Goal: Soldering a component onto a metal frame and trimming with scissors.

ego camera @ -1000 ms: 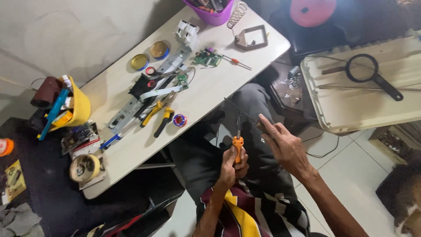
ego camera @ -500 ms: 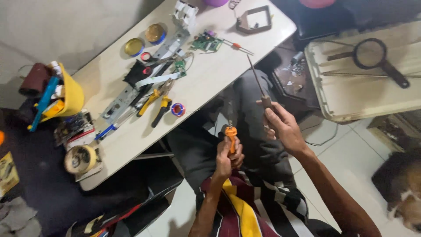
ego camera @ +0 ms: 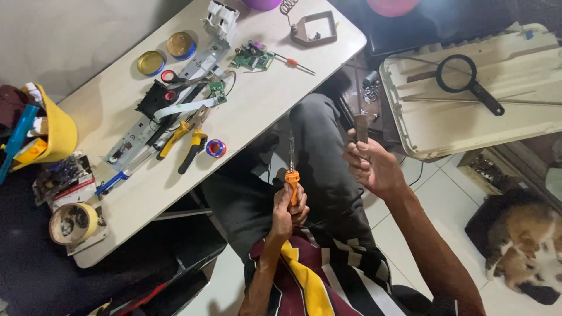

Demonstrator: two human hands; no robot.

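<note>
My left hand [ego camera: 288, 206] is closed around an orange-handled tool [ego camera: 291, 178], whose thin metal shaft points up over my lap. To its right, my right hand [ego camera: 373, 168] grips the dark handle of a long thin metal rod [ego camera: 359, 120], also held upright. The two tools stand roughly parallel and a short way apart, not touching. Both hands hover above my dark trousers [ego camera: 319, 152], just off the edge of the white table [ego camera: 266, 108].
On the table lie yellow-handled pliers [ego camera: 186, 139], a green circuit board [ego camera: 253, 57], a small screwdriver [ego camera: 295, 63], two round tins [ego camera: 151, 62] and a dismantled device. A yellow bucket [ego camera: 61, 134] and tape roll [ego camera: 71, 223] sit at left. A magnifying glass [ego camera: 465, 80] rests on a cream panel at right. A cat [ego camera: 515, 246] lies on the floor.
My right hand's fingers were spread a second ago. They have since closed on the thin rod and brought it upright. The left hand kept hold of the orange tool.
</note>
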